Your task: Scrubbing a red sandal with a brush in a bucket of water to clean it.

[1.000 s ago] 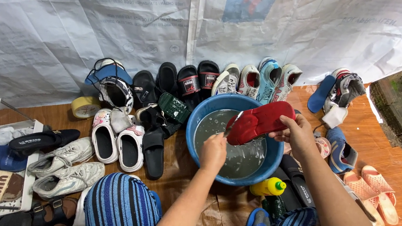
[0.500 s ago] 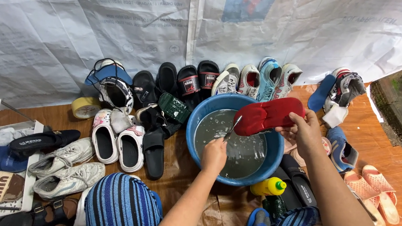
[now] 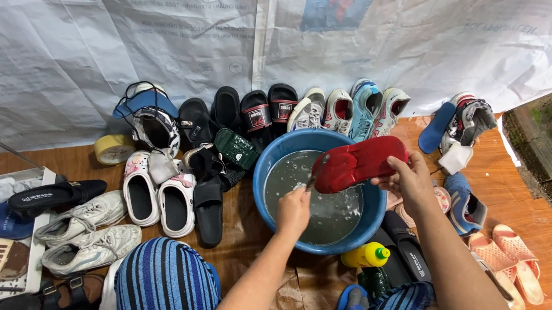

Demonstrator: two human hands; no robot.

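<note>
A: Head view, quick pass. Right hand (image 3: 415, 182)?

B: Clamped on a red shoe (image 3: 356, 164), held tilted over the blue basin (image 3: 268, 168), sole side up, toe toward the left.

A: Left hand (image 3: 293, 210)?

B: Fingers closed round a thin brush handle (image 3: 310, 182); its tip touches the shoe's left end. Hand sits above the water (image 3: 324, 210), which looks grey and soapy.

A: Basin location?

B: On brown paper (image 3: 246, 253) on the floor, between the person's knees in striped blue cloth (image 3: 166, 282).

A: Near it?

B: Yellow bottle with green cap (image 3: 365, 254) lying just beside the basin's front rim. Black slides (image 3: 408, 252) right of that.

A: Behind?

B: Row of footwear along a white tarp (image 3: 166, 36): black sandals (image 3: 260, 113), white and blue sneakers (image 3: 351, 108). 2 white clogs (image 3: 157, 194) left of the basin, black slide (image 3: 209, 202) next to them.

A: Edges?

B: Pink sandals (image 3: 516, 255) far right on orange floor. Grey-white sneakers (image 3: 86, 231) lower left, tape roll (image 3: 113, 149) further back.
</note>
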